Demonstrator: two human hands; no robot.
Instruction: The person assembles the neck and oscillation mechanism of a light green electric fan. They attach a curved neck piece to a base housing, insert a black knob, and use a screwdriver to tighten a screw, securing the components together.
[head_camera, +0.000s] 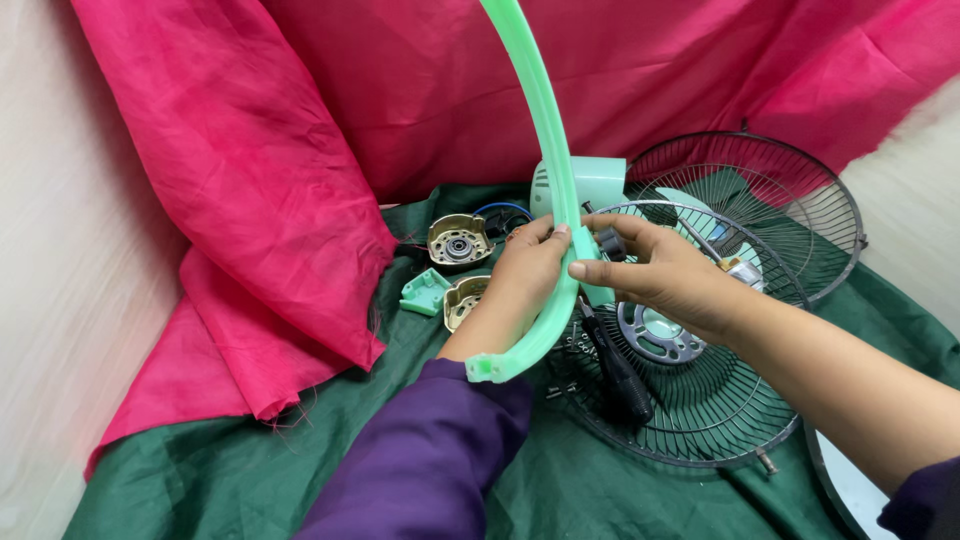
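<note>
Both hands, left hand (528, 262) and right hand (655, 275), pinch the green plastic ring (548, 130) above the wire fan guard (690, 400). If a grip loosens, I judge the springy ring could whip free and scatter the screws (580, 345).

No packages, labels, signs or screens can be made out in the head view.
</note>
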